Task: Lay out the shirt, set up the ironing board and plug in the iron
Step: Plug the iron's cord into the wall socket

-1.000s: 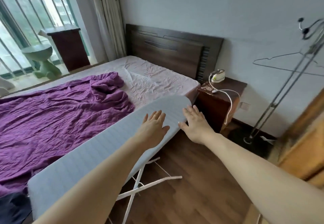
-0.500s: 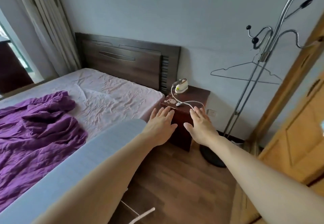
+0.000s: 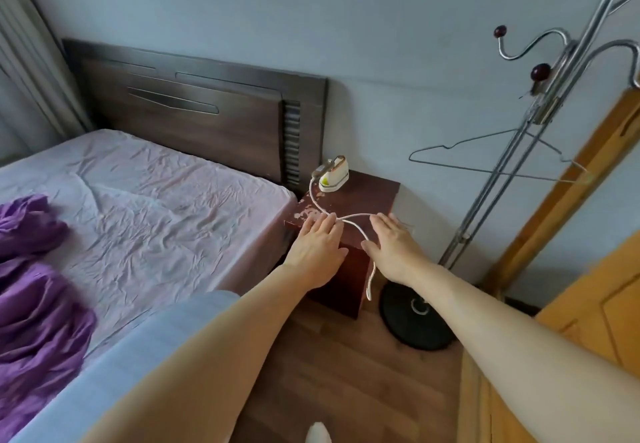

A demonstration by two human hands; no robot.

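A small white and yellow iron stands at the back of a dark wooden nightstand. Its white cord loops across the top and hangs down the front. My left hand and my right hand reach out flat, fingers apart, over the nightstand's front edge on either side of the cord, holding nothing. The grey ironing board stands at the lower left beside the bed, partly hidden by my left arm. Purple fabric lies crumpled on the bed.
A bed with a pink sheet and dark headboard fills the left. A metal coat stand with a wire hanger and black base stands right of the nightstand. An orange wooden door is at the far right.
The view has swung right from the ironing board toward the nightstand. Both hands left the board's tip and moved forward over the nightstand edge near the iron's cord.
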